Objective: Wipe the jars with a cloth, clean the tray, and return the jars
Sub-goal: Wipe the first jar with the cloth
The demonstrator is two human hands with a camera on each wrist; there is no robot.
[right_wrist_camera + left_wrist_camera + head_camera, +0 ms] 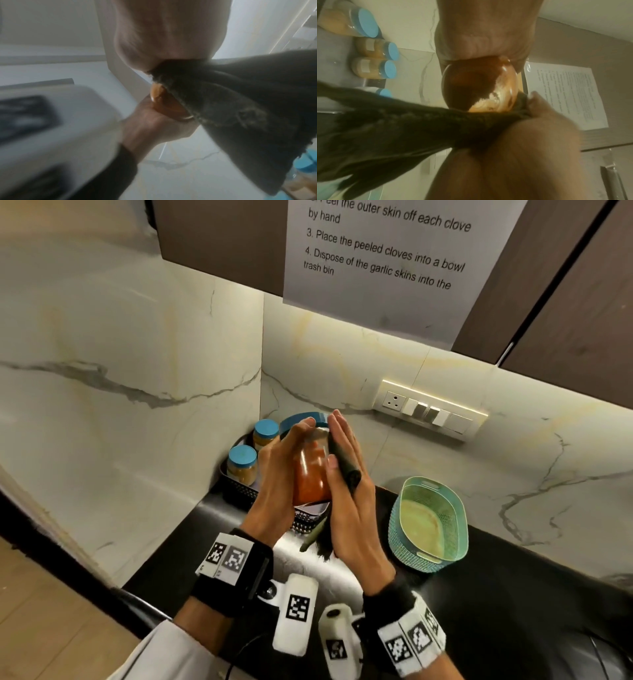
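My left hand (275, 474) grips a glass jar (310, 474) of orange-red paste with a blue lid (301, 419), held tilted above the black perforated tray (239, 493). My right hand (346, 508), fingers straight, presses a dark cloth (342, 463) against the jar's right side, with the thumb pinching the cloth. The cloth's tail hangs below. The left wrist view shows the jar's base (479, 86) and the cloth (402, 128) beneath it. In the right wrist view the cloth (240, 101) covers most of the jar (164, 102). Two small blue-lidded jars (265, 433) (242, 460) stand in the tray.
A teal woven basket (428, 522) sits on the black counter to the right. The tray is in the corner between two marble walls. A socket and switch plate (431, 409) is on the back wall. A printed sheet (376, 251) hangs from the cabinet above.
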